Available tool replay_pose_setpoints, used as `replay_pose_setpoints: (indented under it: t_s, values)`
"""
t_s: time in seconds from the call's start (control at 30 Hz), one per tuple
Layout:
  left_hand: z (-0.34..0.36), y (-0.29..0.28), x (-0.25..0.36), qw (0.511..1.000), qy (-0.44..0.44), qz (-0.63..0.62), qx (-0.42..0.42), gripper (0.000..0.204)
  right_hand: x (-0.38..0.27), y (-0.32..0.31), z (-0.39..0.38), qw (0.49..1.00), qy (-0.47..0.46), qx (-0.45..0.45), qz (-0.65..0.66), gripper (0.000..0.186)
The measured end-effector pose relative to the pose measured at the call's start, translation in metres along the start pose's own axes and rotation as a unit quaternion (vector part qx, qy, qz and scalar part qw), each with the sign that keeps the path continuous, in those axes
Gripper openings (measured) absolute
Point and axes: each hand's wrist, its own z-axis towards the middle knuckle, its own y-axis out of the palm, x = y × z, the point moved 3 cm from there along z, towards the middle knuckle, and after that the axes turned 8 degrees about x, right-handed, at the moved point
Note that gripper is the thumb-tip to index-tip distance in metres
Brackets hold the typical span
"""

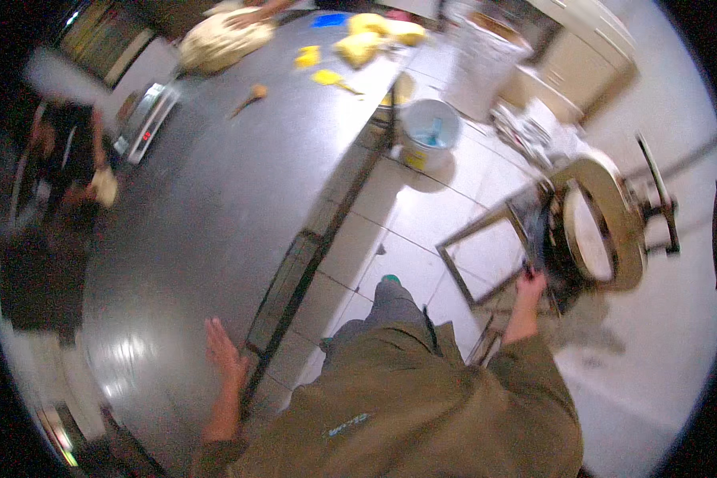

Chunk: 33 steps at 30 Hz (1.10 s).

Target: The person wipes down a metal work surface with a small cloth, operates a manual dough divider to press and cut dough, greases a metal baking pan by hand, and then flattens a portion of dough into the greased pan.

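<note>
My left hand [225,349] is over the steel table [207,215], close to its near right edge. Its fingers are stretched out and hold nothing; whether the palm touches the metal is unclear. At the right, my right hand [530,284] is closed round a small dark handle [527,269]. That handle is beside a round machine [625,227] with a pale disc in its middle and a long lever, next to an open metal frame [479,299]. Blur hides how the handle joins the machine.
A large dough mass [225,41] lies at the table's far end under another person's hand [251,16]. Nearby are yellow items [362,44], a scale [146,123] and a wooden-looking tool [251,99]. A white bucket [429,135] and sack [486,64] stand on the tiled floor. Someone [68,159] works at left.
</note>
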Motion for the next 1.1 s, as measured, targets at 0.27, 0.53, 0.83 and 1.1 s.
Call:
replay_pose_setpoints:
  t_s: [0.27, 0.53, 0.83, 1.1]
  values:
    - [-0.005, 0.016, -0.015, 0.997, -0.077, 0.013, -0.021, 0.119, -0.012, -0.126, -0.138, 0.959, -0.018, -0.087, -0.270, 0.017]
    - [-0.006, -0.004, -0.019, 0.997, -0.056, 0.030, -0.054, 0.113, 0.054, 0.048, -0.337, 0.871, 0.143, -0.196, -0.427, 0.025]
    - [-0.006, 0.012, -0.026, 0.999, -0.004, 0.034, 0.015, 0.103, 0.098, 0.123, -0.450, 0.829, 0.199, -0.429, -0.300, 0.033]
    - [-0.003, -0.007, -0.033, 0.998, 0.056, 0.013, -0.035, 0.110, 0.163, 0.140, -0.521, 0.686, -0.228, -0.537, -0.434, 0.016]
